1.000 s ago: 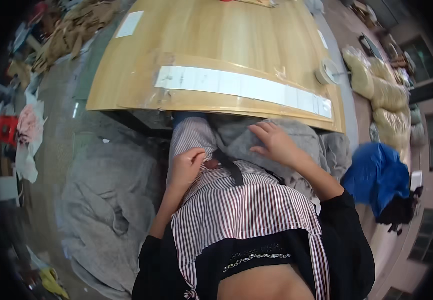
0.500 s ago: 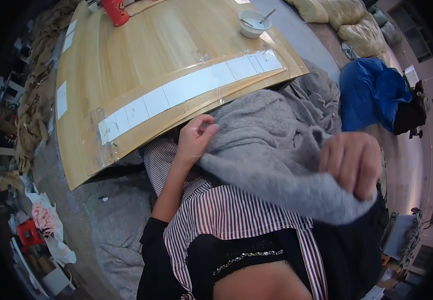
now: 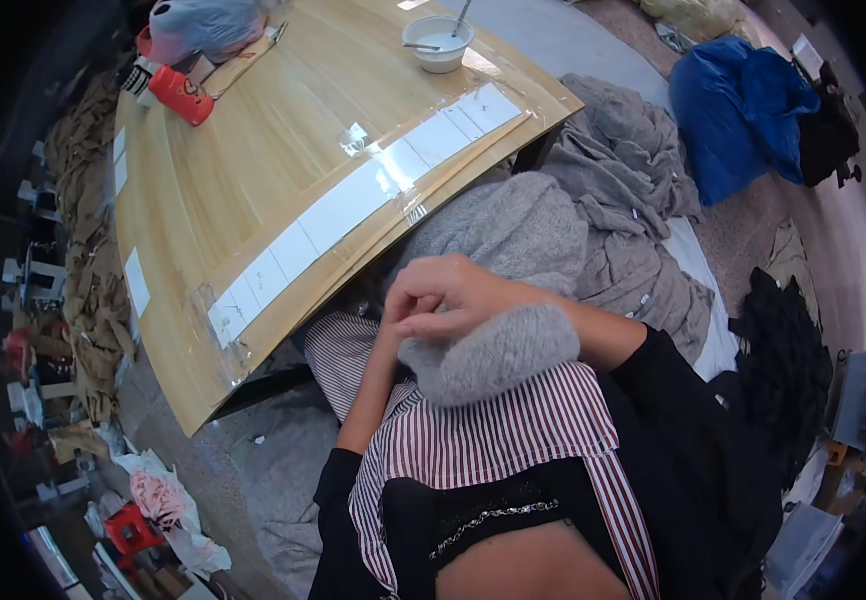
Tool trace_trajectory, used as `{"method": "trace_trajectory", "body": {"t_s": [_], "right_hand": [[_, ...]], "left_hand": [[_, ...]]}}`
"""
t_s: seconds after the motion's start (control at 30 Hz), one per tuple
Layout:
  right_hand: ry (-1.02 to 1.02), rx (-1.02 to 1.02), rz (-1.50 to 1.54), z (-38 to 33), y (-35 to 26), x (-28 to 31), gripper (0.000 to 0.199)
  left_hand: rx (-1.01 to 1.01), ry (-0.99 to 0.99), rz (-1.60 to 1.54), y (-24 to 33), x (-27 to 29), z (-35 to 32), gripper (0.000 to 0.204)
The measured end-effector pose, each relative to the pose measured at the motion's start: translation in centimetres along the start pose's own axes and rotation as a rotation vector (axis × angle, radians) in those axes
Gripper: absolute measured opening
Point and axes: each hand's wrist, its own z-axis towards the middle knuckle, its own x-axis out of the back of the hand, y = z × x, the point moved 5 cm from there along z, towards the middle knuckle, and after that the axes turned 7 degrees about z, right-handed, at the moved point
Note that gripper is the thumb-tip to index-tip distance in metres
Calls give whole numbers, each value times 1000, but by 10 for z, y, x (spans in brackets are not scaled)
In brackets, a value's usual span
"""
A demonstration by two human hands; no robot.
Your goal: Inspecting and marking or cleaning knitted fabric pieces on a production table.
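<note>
Grey fuzzy knit fabric [image 3: 513,225] lies bunched over my lap, below the table's near edge. A rolled or folded part of it [image 3: 508,355] bulges in front of my striped apron [image 3: 493,430]. My right hand [image 3: 458,290] reaches across to the left above this fold, its fingers curled in a closed grip. What those fingers hold, if anything, is hidden. My left hand [image 3: 396,312] meets it at the fabric's left end, and its fingers are mostly covered by the right hand.
A wood-patterned table [image 3: 283,150] stands ahead, with white paper strips [image 3: 353,205] taped along its edge. On it are a white bowl [image 3: 440,60] with utensils, a red bottle [image 3: 183,95] and a plastic bag [image 3: 203,28]. Grey fabric [image 3: 628,150] and a blue bag [image 3: 733,120] lie right.
My right hand has swung left from the far right of the fabric to my left hand, and the fabric it held has folded over. The view has shifted slightly.
</note>
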Motion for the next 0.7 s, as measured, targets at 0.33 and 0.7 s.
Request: {"method": "trace_trajectory", "body": {"t_s": [0.33,0.7], "right_hand": [[268,-272,-1191,-101,98,82,44],[791,359,-1137,-150,-75,79,25]], "left_hand": [[-4,-121,496,40,-10,-17,37],[-140,-117,643,167,-39,-21,33]]}}
